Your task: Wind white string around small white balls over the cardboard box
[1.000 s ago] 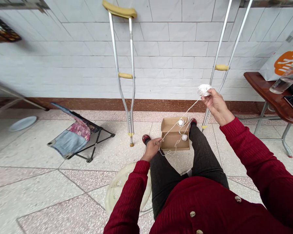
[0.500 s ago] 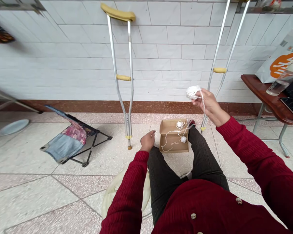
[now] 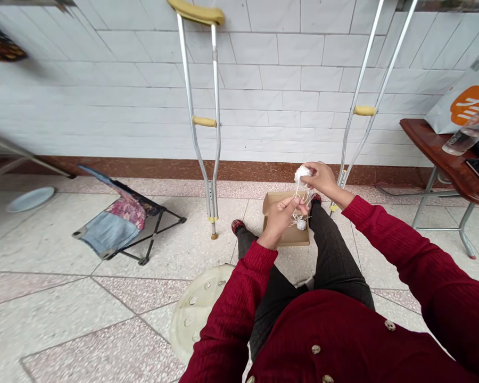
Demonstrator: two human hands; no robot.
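Observation:
My right hand [image 3: 322,178] grips a small ball of white yarn [image 3: 302,173] between thumb and fingers, above an open cardboard box [image 3: 289,240]. Just below and to the left, my left hand [image 3: 280,215] is closed in a pinch on a strand of yarn [image 3: 297,189] that hangs from the ball. Another white yarn ball [image 3: 301,225] lies inside the box with loose strands about it. My left hand covers much of the box's inside. The box sits on the floor between my feet.
Two crutches [image 3: 205,121] lean on the tiled wall. A folding chair [image 3: 115,223] stands to the left, near a pale plate [image 3: 31,200]. Beside my left leg is a round, holed stool top [image 3: 197,303]. At right, a brown table [image 3: 435,154] holds a bag and bottle.
My left hand has moved right and up from beside my leg and now pinches the yarn. My right hand has come down and left with the ball.

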